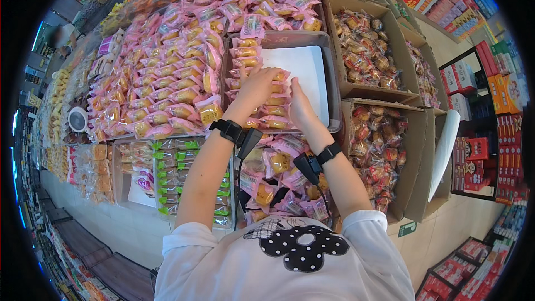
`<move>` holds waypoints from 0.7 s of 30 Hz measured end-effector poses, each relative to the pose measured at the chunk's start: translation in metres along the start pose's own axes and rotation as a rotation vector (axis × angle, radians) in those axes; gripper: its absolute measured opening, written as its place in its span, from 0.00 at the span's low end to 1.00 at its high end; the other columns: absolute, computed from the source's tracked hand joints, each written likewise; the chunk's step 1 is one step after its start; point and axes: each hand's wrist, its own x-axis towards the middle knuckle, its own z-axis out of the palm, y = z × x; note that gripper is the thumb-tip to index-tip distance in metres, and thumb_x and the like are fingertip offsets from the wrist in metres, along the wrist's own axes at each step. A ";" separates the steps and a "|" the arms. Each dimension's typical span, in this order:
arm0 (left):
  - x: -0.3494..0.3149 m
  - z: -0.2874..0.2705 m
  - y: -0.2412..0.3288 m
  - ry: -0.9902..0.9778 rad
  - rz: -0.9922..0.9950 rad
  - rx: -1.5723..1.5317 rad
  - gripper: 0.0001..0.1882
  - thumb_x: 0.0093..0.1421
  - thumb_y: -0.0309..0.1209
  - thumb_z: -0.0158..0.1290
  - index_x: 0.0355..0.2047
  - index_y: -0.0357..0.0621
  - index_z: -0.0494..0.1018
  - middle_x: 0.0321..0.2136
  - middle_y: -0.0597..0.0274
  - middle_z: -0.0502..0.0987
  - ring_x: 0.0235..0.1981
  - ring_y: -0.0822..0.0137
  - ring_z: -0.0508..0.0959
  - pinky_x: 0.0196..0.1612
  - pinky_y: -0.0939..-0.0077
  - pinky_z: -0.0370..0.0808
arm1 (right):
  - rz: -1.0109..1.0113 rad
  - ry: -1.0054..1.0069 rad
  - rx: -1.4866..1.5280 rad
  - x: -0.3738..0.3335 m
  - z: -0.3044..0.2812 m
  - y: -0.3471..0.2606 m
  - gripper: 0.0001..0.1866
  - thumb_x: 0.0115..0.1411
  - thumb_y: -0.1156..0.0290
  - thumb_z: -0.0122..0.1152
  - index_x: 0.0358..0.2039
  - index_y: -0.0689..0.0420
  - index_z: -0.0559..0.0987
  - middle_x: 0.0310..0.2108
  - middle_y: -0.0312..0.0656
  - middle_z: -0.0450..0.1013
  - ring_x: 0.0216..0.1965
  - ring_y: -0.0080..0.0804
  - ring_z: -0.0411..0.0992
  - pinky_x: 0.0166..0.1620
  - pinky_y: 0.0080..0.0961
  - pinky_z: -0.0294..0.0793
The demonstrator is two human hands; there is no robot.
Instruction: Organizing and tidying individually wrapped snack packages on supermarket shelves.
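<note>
A grey plastic tray (332,86) lies in front of me, partly lined with a white sheet (301,58). Along its left side runs a column of small yellow cakes (246,52) in pink clear wrappers. My left hand (261,86) reaches over the middle of this column, fingers stretched across the wrappers and thumb apart. On the column's right side, my right hand (301,106) stands on edge with straight fingers, its palm toward the cakes. Both hands seem to touch the wrappers; parts of the cakes beneath them are hidden.
Many more pink-wrapped cakes (173,78) fill the bin to the left. Loose ones lie in a container (278,161) under my forearms. Cardboard boxes (409,156) of wrapped snacks stand at the right. Green-striped packets (192,175) sit at the near left.
</note>
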 end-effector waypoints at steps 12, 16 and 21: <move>-0.002 -0.004 -0.007 0.002 0.011 -0.021 0.17 0.55 0.28 0.42 0.45 0.56 0.66 0.46 0.65 0.69 0.52 0.63 0.64 0.54 0.43 0.44 | -0.212 0.256 -0.475 0.001 -0.036 -0.023 0.36 0.59 0.43 0.36 0.59 0.57 0.53 0.59 0.51 0.50 0.62 0.41 0.44 0.59 0.41 0.43; -0.006 -0.026 0.004 0.083 0.063 -0.040 0.17 0.55 0.28 0.43 0.46 0.53 0.66 0.45 0.59 0.70 0.49 0.60 0.66 0.53 0.50 0.52 | -0.344 0.286 -0.616 -0.021 -0.029 -0.031 0.27 0.61 0.52 0.40 0.55 0.56 0.60 0.52 0.49 0.61 0.57 0.38 0.56 0.55 0.37 0.54; -0.054 -0.104 0.044 0.078 0.116 -0.549 0.17 0.55 0.28 0.47 0.46 0.42 0.66 0.42 0.56 0.71 0.43 0.61 0.72 0.45 0.72 0.67 | -0.412 0.043 -0.725 -0.116 -0.005 -0.047 0.17 0.60 0.66 0.47 0.49 0.57 0.66 0.43 0.42 0.68 0.44 0.26 0.66 0.47 0.24 0.62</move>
